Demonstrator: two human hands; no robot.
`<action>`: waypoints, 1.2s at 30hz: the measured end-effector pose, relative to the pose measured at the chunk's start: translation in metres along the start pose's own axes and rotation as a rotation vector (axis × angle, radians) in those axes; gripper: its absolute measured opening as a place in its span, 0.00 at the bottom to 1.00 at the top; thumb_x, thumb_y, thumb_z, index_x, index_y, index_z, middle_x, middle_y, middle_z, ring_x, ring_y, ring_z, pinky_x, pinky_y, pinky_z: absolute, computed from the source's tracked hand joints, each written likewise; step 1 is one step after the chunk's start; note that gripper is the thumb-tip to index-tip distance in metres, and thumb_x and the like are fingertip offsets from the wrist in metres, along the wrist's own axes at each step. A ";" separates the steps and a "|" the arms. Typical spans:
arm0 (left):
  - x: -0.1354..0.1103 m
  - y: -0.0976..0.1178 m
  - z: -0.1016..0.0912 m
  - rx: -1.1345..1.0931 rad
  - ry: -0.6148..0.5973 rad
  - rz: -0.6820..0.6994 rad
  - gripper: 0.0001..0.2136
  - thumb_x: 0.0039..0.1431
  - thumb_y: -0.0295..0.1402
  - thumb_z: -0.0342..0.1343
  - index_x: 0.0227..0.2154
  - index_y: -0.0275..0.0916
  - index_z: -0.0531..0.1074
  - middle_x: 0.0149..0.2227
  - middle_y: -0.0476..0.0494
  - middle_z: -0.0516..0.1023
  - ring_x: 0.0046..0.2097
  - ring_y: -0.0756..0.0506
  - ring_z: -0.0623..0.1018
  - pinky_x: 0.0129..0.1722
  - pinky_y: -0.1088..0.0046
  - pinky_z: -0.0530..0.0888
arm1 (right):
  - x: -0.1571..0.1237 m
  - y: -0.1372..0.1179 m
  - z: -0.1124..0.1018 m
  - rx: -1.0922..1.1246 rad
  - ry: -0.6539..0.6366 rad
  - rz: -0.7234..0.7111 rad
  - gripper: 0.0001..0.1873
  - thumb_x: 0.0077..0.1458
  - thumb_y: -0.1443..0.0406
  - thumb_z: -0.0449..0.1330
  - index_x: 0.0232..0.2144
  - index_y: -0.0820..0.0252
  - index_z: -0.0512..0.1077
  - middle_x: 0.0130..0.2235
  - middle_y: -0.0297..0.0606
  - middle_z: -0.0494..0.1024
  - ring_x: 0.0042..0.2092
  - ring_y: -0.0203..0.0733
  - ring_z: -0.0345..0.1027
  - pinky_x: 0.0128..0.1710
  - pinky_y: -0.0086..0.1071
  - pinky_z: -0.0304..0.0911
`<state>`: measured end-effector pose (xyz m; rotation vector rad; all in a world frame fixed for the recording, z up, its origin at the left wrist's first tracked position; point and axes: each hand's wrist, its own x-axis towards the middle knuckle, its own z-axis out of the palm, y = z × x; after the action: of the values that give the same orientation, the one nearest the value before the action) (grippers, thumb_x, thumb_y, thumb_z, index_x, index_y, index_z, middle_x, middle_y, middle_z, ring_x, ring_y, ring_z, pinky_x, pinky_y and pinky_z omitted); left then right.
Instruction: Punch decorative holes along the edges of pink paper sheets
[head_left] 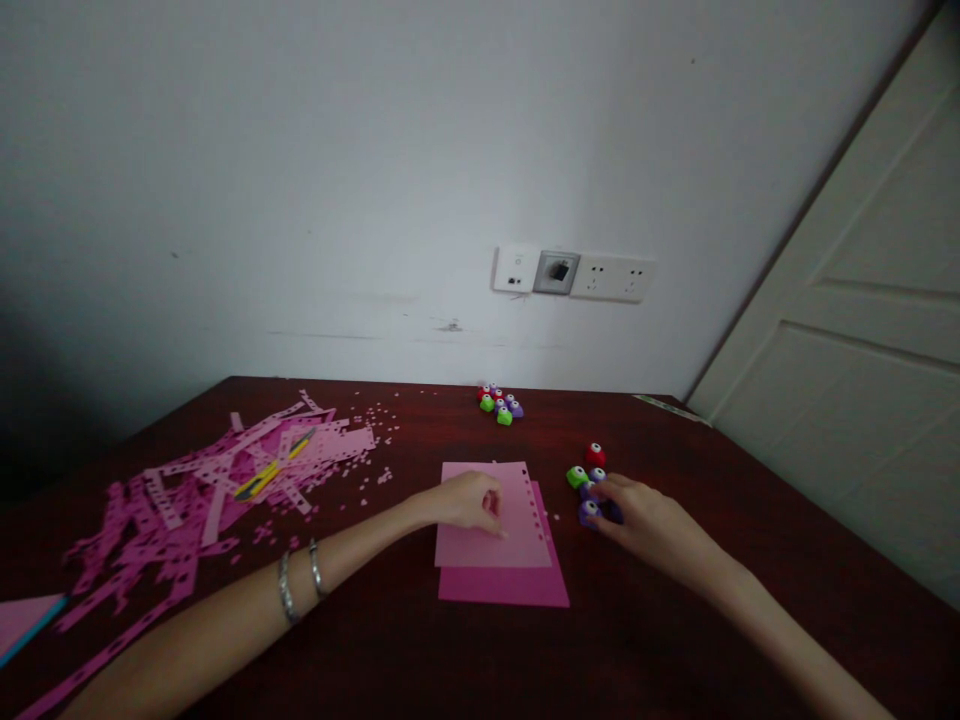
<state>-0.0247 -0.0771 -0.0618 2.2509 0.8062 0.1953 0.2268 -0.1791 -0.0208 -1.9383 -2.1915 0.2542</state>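
Left hand point(469, 500) lies curled on the light pink sheet point(517, 530); cannot tell whether it pinches the paper. Right hand point(649, 520), just right of that sheet, has its fingers closed over a purple punch point(589, 511), with a green punch point(576, 477) and a red punch point(595, 455) just beyond. Well left of the sheet lies a heap of pink strips point(210, 490).
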 end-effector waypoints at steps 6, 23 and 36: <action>0.029 -0.005 -0.024 -0.005 0.181 -0.083 0.08 0.44 0.36 0.58 0.24 0.36 0.73 0.23 0.50 0.74 0.27 0.50 0.72 0.24 0.78 0.63 | 0.003 -0.032 0.010 0.052 0.035 -0.122 0.11 0.56 0.64 0.49 0.34 0.59 0.71 0.35 0.41 0.75 0.36 0.45 0.69 0.35 0.33 0.59; 0.118 -0.067 -0.072 0.284 0.581 -0.459 0.16 0.46 0.45 0.58 0.34 0.39 0.73 0.40 0.41 0.76 0.43 0.42 0.74 0.35 0.74 0.67 | 0.015 -0.049 0.038 0.228 -0.007 -0.126 0.13 0.57 0.66 0.45 0.28 0.61 0.68 0.29 0.39 0.73 0.32 0.42 0.68 0.30 0.31 0.58; 0.119 -0.059 -0.066 0.329 0.622 -0.430 0.11 0.48 0.40 0.56 0.32 0.38 0.75 0.38 0.39 0.76 0.43 0.41 0.73 0.37 0.72 0.66 | 0.016 -0.045 0.037 0.260 0.000 -0.122 0.13 0.57 0.65 0.46 0.29 0.60 0.69 0.29 0.39 0.74 0.32 0.42 0.68 0.30 0.31 0.58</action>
<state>0.0165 0.0655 -0.0656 2.2608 1.7339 0.6098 0.1724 -0.1682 -0.0443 -1.6610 -2.1438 0.4912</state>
